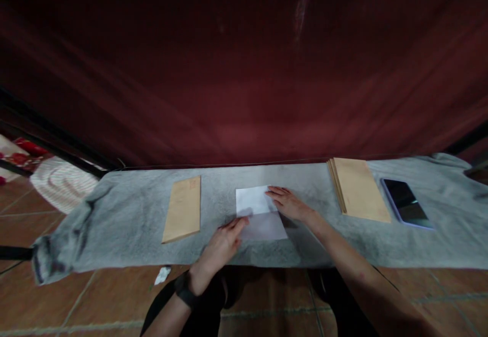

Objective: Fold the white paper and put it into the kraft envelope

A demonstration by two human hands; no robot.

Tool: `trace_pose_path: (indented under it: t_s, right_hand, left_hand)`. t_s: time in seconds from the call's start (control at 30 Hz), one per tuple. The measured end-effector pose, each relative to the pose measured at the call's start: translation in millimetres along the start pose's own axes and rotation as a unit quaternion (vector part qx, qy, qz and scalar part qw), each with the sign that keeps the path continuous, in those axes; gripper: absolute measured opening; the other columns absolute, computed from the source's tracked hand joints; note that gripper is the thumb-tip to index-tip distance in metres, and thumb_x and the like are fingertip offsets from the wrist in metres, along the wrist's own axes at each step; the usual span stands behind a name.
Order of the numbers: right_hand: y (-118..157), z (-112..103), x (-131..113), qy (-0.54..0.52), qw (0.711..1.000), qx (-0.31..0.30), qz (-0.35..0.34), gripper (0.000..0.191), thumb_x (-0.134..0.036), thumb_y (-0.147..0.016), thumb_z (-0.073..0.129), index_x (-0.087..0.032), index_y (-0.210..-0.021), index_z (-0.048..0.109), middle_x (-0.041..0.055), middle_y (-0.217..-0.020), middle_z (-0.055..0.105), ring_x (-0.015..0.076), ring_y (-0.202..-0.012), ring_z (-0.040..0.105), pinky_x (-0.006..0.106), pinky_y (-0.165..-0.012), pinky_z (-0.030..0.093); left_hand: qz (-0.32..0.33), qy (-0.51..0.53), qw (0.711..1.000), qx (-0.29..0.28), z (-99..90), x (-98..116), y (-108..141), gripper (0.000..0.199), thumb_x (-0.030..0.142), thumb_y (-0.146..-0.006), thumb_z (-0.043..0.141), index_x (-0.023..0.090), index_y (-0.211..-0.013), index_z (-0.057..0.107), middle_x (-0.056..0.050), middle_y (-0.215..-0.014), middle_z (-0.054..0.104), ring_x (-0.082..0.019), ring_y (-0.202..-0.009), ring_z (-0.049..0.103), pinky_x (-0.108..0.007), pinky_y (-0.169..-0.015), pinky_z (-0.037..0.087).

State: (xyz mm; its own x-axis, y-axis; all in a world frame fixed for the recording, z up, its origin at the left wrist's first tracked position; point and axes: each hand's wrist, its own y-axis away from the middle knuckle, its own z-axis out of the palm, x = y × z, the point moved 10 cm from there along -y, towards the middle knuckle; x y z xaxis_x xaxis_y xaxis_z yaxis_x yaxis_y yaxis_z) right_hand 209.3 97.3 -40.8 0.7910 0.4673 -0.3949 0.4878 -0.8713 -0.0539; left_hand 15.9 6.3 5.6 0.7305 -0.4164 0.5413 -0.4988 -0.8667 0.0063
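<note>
A sheet of white paper (263,225) with a crease across its middle lies on the grey cloth in front of me. My right hand (288,204) rests flat on the sheet's upper right edge, fingers stretched out. At the lower left edge, my left hand (225,239) touches the paper with its fingertips, its fingers extended and partly hidden from this angle. A dark watch band (185,290) circles the left wrist. Left of the sheet lies a tan envelope (183,209). To the right is a stack of similar envelopes (360,189).
A smartphone (407,203) in a pale purple case lies right of the stack. The grey cloth (125,215) covers a narrow bench-like surface, backed by a dark red panel (244,98). Below are floor tiles (99,301) and a white scrap (162,275).
</note>
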Motion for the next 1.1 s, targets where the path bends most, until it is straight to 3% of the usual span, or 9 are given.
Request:
trace_pose_path:
  t_s: [0.13, 0.23, 0.4, 0.5, 0.7, 0.83, 0.93, 1.0, 1.1]
  right_hand:
    - [-1, 2, 4, -0.022, 1.000, 0.011, -0.016, 0.054, -0.005, -0.096, 0.049, -0.023, -0.145, 0.061, 0.0101, -0.157, 0.052, 0.0239, -0.144, 0.051, 0.045, -0.122, 0.040]
    - [-2, 2, 4, -0.042, 0.999, 0.017, -0.023, 0.054, -0.004, -0.093, 0.052, -0.022, -0.143, 0.062, 0.0117, -0.155, 0.054, 0.0254, -0.144, 0.051, 0.046, -0.122, 0.040]
    - [2, -12, -5, -0.106, 0.992, -0.007, -0.064, 0.054, -0.001, -0.086, 0.058, -0.029, -0.131, 0.072, 0.0050, -0.153, 0.058, 0.0242, -0.143, 0.051, 0.045, -0.124, 0.037]
    - [15, -18, -8, -0.131, 0.986, -0.075, -0.071, 0.057, -0.004, -0.082, 0.063, -0.030, -0.132, 0.071, 0.0020, -0.153, 0.057, 0.0263, -0.145, 0.050, 0.048, -0.123, 0.037]
    - [35, -35, -11, -0.159, 0.980, -0.120, -0.021, 0.048, -0.030, -0.095, 0.066, -0.035, -0.142, 0.063, 0.0000, -0.157, 0.053, 0.0266, -0.149, 0.044, 0.047, -0.125, 0.033]
    - [35, -28, -22, -0.162, 0.974, -0.153, -0.038, 0.038, -0.034, -0.097, 0.064, -0.036, -0.135, 0.069, 0.0002, -0.152, 0.059, 0.0268, -0.150, 0.042, 0.052, -0.128, 0.025]
    - [36, -21, -21, -0.151, 0.974, -0.166, -0.023, 0.032, -0.029, -0.095, 0.063, -0.039, -0.123, 0.076, -0.0015, -0.157, 0.053, 0.0280, -0.151, 0.041, 0.056, -0.128, 0.021]
    - [37, -22, -19, -0.142, 0.978, -0.152, -0.012, 0.029, -0.030, -0.095, 0.064, -0.039, -0.118, 0.078, -0.0026, -0.158, 0.051, 0.0285, -0.151, 0.042, 0.056, -0.127, 0.024]
    - [40, -25, -20, -0.139, 0.982, -0.130, -0.010, 0.021, -0.039, -0.097, 0.065, -0.035, -0.110, 0.081, -0.0013, -0.156, 0.054, 0.0284, -0.150, 0.042, 0.056, -0.126, 0.027]
  left_hand:
    - [-0.063, 0.196, 0.975, 0.079, -20.6, -32, -14, 0.022, 0.031, -0.094, 0.058, 0.022, -0.105, 0.074, -0.005, -0.105, 0.080, -0.021, -0.098, 0.073, -0.032, -0.089, 0.056]
    - [-0.101, 0.292, 0.948, 0.076, -19.5, -45, -31, 0.026, 0.044, -0.084, 0.072, 0.019, -0.089, 0.076, -0.004, -0.087, 0.079, -0.022, -0.086, 0.071, -0.031, -0.081, 0.055]
    - [-0.156, 0.448, 0.869, 0.140, -14.6, -61, -48, 0.045, 0.054, -0.076, 0.077, 0.016, -0.102, 0.076, -0.007, -0.092, 0.079, -0.022, -0.086, 0.070, -0.032, -0.080, 0.053]
    - [-0.171, 0.454, 0.862, 0.144, -5.3, -63, -49, 0.049, 0.054, -0.080, 0.074, 0.015, -0.109, 0.074, -0.007, -0.096, 0.079, -0.022, -0.086, 0.070, -0.033, -0.080, 0.053]
    - [-0.161, 0.425, 0.888, 0.068, -1.1, -52, -49, 0.047, 0.049, -0.084, 0.070, 0.014, -0.115, 0.071, -0.010, -0.111, 0.077, -0.024, -0.096, 0.070, -0.035, -0.086, 0.053]
    - [-0.117, 0.418, 0.897, -0.079, 0.2, -33, -44, 0.041, 0.043, -0.078, 0.078, 0.016, -0.108, 0.077, -0.008, -0.111, 0.078, -0.026, -0.102, 0.070, -0.036, -0.092, 0.053]
    - [-0.076, 0.366, 0.914, -0.159, -0.7, -24, -40, 0.028, 0.040, -0.073, 0.083, 0.021, -0.094, 0.081, -0.005, -0.121, 0.077, -0.028, -0.113, 0.068, -0.037, -0.100, 0.050]
    - [-0.072, 0.345, 0.921, -0.167, -2.0, -25, -40, 0.027, 0.041, -0.073, 0.082, 0.022, -0.092, 0.082, -0.004, -0.121, 0.077, -0.027, -0.112, 0.068, -0.035, -0.100, 0.049]
    - [-0.108, 0.361, 0.916, -0.141, -0.6, -38, -41, 0.034, 0.044, -0.077, 0.077, 0.019, -0.100, 0.081, -0.005, -0.103, 0.080, -0.024, -0.094, 0.070, -0.031, -0.085, 0.052]
